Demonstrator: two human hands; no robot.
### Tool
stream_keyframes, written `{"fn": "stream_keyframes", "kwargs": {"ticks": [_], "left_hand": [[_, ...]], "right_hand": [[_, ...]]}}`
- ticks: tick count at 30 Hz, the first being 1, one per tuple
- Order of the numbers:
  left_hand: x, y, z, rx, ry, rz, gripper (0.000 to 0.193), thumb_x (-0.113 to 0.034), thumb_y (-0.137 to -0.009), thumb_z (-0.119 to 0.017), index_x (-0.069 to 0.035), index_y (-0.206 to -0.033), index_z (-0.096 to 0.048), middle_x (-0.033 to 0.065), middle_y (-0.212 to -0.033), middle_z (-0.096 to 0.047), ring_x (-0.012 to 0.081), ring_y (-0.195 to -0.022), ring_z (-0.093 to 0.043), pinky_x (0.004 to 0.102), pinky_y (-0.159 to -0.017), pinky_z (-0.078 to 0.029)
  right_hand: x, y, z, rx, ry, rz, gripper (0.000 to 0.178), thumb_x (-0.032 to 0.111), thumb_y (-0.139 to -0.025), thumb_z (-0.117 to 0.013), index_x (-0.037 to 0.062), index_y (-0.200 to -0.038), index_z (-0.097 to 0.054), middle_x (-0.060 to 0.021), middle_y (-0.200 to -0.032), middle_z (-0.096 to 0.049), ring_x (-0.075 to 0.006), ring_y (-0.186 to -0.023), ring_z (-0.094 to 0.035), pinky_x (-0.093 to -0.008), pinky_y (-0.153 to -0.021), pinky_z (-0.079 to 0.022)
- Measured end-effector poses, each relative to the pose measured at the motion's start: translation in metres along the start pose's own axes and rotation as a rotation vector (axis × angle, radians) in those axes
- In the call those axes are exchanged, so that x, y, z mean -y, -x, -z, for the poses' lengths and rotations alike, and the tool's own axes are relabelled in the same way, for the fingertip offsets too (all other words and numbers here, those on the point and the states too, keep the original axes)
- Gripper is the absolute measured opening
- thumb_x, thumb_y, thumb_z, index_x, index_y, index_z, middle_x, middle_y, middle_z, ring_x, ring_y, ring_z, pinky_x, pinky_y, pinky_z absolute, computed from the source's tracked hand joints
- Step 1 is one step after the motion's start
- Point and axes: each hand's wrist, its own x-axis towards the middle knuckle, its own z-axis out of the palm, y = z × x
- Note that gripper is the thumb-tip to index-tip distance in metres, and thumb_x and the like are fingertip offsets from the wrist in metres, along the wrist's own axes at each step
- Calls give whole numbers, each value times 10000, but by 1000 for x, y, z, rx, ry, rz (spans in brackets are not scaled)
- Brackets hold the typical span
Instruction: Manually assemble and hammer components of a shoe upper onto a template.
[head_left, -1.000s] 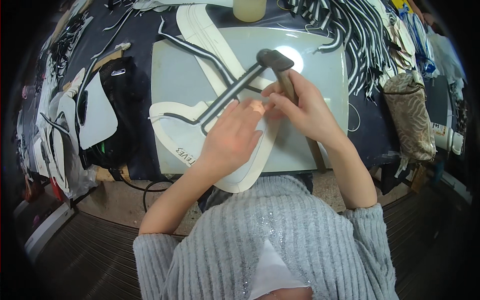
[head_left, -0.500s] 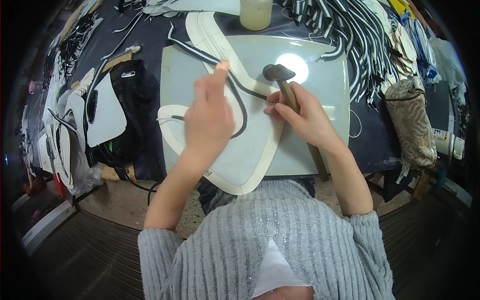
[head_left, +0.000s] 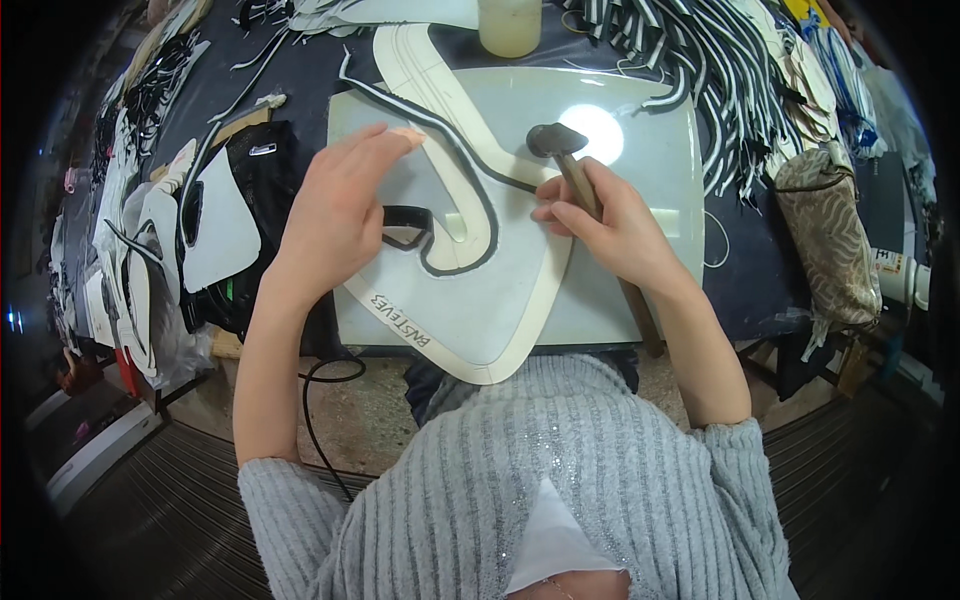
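A flat cream panel [head_left: 540, 290] with a curved, hook-shaped tongue lies on the pale board. Dark piping strip [head_left: 468, 160] with a light line follows the tongue's edge and turns round its tip. From there the strip's loose length twists up and runs behind my left hand [head_left: 335, 205], which appears closed on it; the index finger sticks out, its tip wrapped in something tan. My right hand [head_left: 610, 220] grips a hammer [head_left: 558, 142] by its wooden handle, head pointing away from me. Its fingertips rest at the panel's right edge by the strip.
The pale board [head_left: 655, 290] lies on a dark table. Beyond it stands a jar [head_left: 510, 28] of yellowish liquid. Bundled black-and-white strips [head_left: 705, 90] crowd the far right, near a patterned pouch [head_left: 825, 230]. A black bag [head_left: 255, 215] and white cut pieces [head_left: 215, 220] are on the left.
My left hand has moved left, off the tongue, taking the strip's loose length with it, so the strip now bends round the tip. My right hand and the hammer have barely moved.
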Motion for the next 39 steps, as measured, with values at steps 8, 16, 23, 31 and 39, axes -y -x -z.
{"fn": "stream_keyframes", "kwargs": {"ticks": [8, 16, 23, 31, 39], "left_hand": [[-17, 7, -6, 102, 332, 214, 524, 91, -761, -573, -53, -1264, -599, 133, -1205, -623, 316, -1120, -595, 403, -954, -489], [4, 15, -30, 119, 11, 86, 392, -17, -793, -670, -53, -1183, -651, 120, -1157, -641, 324, -1062, -615, 402, -907, -507], [-4, -33, 7, 199, 237, 357, 423, -171, -894, -665, -56, -1290, -573, 157, -1083, -690, 345, -969, -672, 414, -875, -519], [-17, 25, 15, 487, 137, 143, 1087, -245, -581, -891, -175, -1517, -342, 140, -1519, -379, 343, -1387, -387, 471, -1122, -352], [-32, 53, 10, 536, -47, 40, 1162, -506, -519, -864, -120, -1502, -380, 131, -1459, -418, 340, -1328, -422, 466, -1041, -365]], "right_hand": [[3, 1, -1, -9, -22, -33, 95, 19, -955, -560, -39, -949, -485, -165, -1037, -669, -211, -950, -714, -311, -788, -589], [5, 1, -1, -30, 0, -37, 98, 27, -955, -569, -45, -966, -503, -156, -1039, -674, -202, -931, -714, -308, -790, -578], [1, 1, -2, -20, 39, 17, 112, 39, -945, -586, -44, -995, -532, -146, -988, -693, -196, -906, -720, -307, -774, -563], [-1, 2, 1, -27, 67, -4, 118, 58, -940, -594, -36, -990, -543, -141, -941, -698, -190, -878, -721, -307, -741, -551], [3, -6, 14, 66, -7, -71, 162, 74, -976, -569, -31, -1095, -537, -132, -1094, -653, -183, -987, -690, -288, -840, -575]]}}
